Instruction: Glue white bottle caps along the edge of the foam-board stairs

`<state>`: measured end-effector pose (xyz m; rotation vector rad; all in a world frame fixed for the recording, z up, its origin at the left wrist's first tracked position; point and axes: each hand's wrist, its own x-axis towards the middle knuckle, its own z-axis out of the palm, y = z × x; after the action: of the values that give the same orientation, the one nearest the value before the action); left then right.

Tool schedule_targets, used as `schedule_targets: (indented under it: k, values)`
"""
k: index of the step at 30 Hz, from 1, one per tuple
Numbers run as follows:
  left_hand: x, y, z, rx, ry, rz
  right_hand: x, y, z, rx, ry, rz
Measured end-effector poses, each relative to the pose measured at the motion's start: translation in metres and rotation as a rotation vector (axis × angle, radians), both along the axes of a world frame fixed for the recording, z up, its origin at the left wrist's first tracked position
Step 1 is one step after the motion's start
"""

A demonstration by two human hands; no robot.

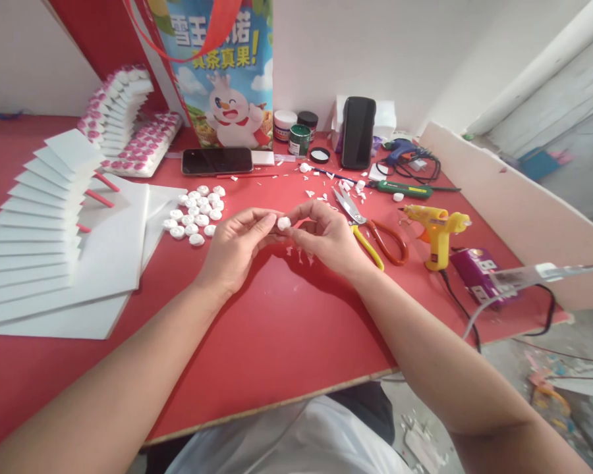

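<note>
Between the fingertips of both hands, above the red table (277, 336), is a small white rosette-like piece (283, 224). My left hand (242, 247) is closed, pinching it from the left. From the other side my right hand (325, 237) also pinches it, thumb and forefinger pressed close. Several similar white rosettes (196, 239) lie in a cluster just left of my left hand. Scissors (348, 204) with red and yellow handles lie beside my right hand, partly hidden behind it. White scraps (321, 194) are scattered beyond my hands.
On the left stands a fanned white board structure (34, 243). A phone (217, 161), paint jars (299, 139) and a printed bag (222, 85) are at the back. To the right are a yellow glue gun (437, 230), a green-handled tool (404, 189) and a purple box (479, 273).
</note>
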<state>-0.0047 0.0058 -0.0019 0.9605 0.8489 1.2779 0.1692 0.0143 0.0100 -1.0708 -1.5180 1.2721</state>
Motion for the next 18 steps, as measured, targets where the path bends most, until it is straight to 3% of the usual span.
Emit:
schedule_targets:
  k: [8,18]
  values:
    - [-0.0026,0.0018,0.0004,-0.131,-0.039,-0.024,-0.0001,0.0,-0.0029,0.011,0.014,0.045]
    - [-0.0029,0.0015,0.0036,-0.146,-0.015,-0.043,0.0022,-0.0009,0.0021,-0.012,-0.028,0.048]
